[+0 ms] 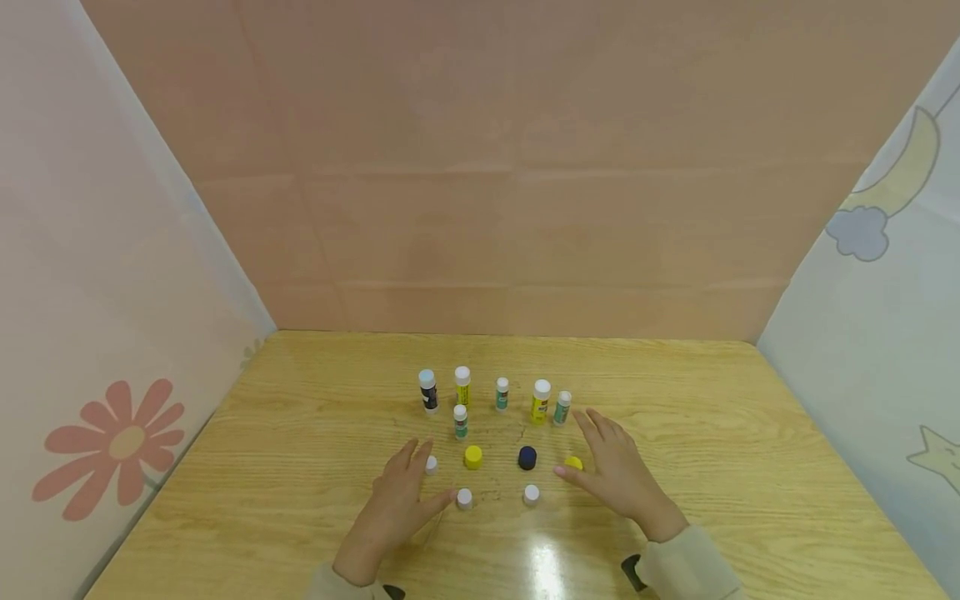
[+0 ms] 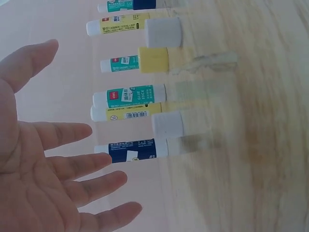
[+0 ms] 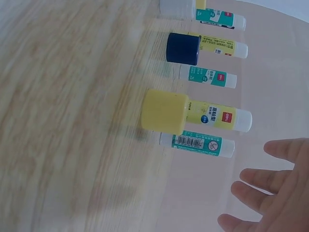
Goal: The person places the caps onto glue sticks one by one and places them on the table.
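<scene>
Several glue sticks stand upright on the table: a dark blue one, two yellow ones and three teal ones, all with pale tops. In front of them lie loose caps: a yellow cap, a dark blue cap, a second yellow cap and three white caps. My left hand is spread with nothing in it, its thumb tip right by a white cap in the head view. On the other side, my right hand has its fingers extended, partly covering the second yellow cap in the head view.
The wooden table ends at a plain backdrop behind the glue sticks. Patterned side sheets flank it, with a flower at left and a moon at right. Another white cap lies toward the front.
</scene>
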